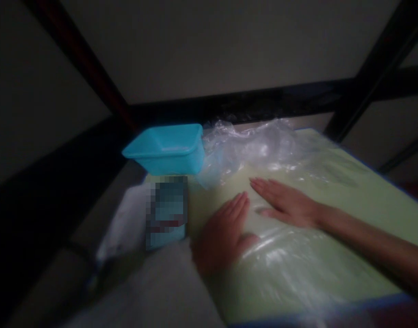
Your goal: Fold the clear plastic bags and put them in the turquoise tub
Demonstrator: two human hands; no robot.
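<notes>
Both my hands lie flat on a clear plastic sheet [263, 150] spread over a pale green mat [359, 200] with a blue border. My left hand [222, 232] rests palm down with its fingers together and stretched out, near the mat's left edge. My right hand [284, 202] lies flat just right of it, fingers pointing left, with my forearm reaching in from the right. Neither hand grips anything. The plastic bunches up in crumpled folds at the far end of the mat.
A light blue plastic tub [167, 148] stands at the far left corner of the mat. In front of it lies a blurred teal packet [167, 214] on white cloth [126, 218]. Dark metal frame bars [229, 105] run behind and at the sides. The scene is dim.
</notes>
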